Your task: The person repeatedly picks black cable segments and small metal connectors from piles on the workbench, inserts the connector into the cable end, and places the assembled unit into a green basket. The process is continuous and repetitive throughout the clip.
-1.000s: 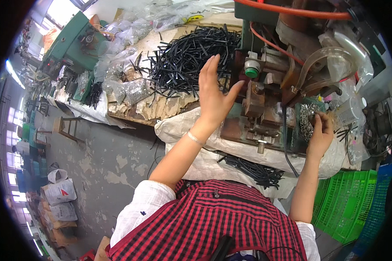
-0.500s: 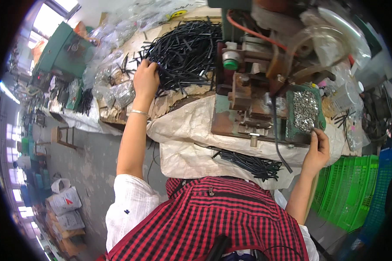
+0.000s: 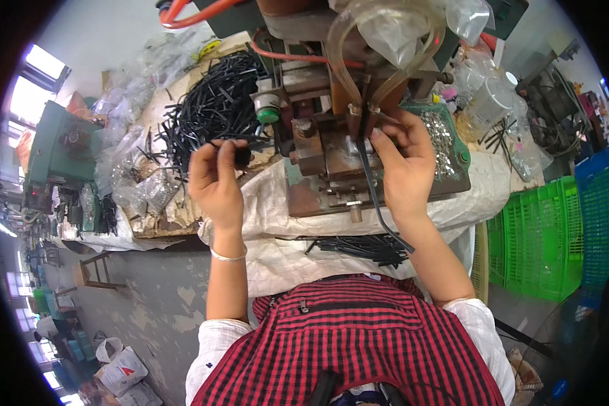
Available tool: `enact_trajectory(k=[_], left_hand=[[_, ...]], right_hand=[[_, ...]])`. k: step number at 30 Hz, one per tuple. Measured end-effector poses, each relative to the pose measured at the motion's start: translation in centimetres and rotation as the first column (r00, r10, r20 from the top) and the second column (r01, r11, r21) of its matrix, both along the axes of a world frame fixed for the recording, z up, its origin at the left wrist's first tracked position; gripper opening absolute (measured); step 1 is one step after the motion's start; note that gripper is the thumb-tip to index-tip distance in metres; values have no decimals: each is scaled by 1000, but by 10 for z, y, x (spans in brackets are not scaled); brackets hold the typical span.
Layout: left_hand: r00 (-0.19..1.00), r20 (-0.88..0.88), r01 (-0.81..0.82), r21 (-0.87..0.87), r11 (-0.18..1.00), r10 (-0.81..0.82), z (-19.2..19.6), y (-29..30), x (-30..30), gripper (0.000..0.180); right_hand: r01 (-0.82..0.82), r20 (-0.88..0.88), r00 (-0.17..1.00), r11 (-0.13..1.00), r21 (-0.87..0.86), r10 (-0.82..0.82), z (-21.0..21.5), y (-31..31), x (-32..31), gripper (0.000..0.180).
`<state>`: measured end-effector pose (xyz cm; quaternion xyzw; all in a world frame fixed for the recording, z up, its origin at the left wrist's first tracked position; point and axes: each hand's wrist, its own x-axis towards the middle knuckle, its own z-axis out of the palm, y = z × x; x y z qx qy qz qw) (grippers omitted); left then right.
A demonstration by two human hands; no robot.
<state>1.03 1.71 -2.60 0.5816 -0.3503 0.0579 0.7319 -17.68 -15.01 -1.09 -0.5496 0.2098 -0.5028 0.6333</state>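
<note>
Bright, even daylight from blown-out windows (image 3: 37,71) at left; sharp centre, fisheye-bent edges, black rim.

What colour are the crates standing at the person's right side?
Green crates, with blue ones behind; the head view shows them.

Matt black plastic sticks (image 3: 213,111) heaped on worn wood bench w/ rough edge (image 3: 162,227); rusty, dull metal press (image 3: 331,152); coarse woven white sacking (image 3: 277,203) over front edge; glossy clear plastic tubing (image 3: 358,40); shiny metal bits in green tray (image 3: 446,139).

Black rods (image 3: 210,111), green crate (image 3: 538,240), red-checked apron (image 3: 348,345)
</note>
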Motion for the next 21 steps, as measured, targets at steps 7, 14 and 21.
enact_trajectory(k=[7, 14, 21], left_hand=[[934, 336, 130, 5, 992, -124, 99, -39, -32, 14], [588, 764, 148, 219, 964, -264, 70, -21, -58, 17], [420, 874, 121, 213, 970, -244, 46, -49, -95, 24]], right_hand=[[-135, 141, 985, 961, 241, 103, 27, 10, 6, 36], [-1, -503, 742, 750, -662, -443, 7, -36, -69, 32], [42, -538, 450, 619, -784, -713, -60, -89, -93, 13]])
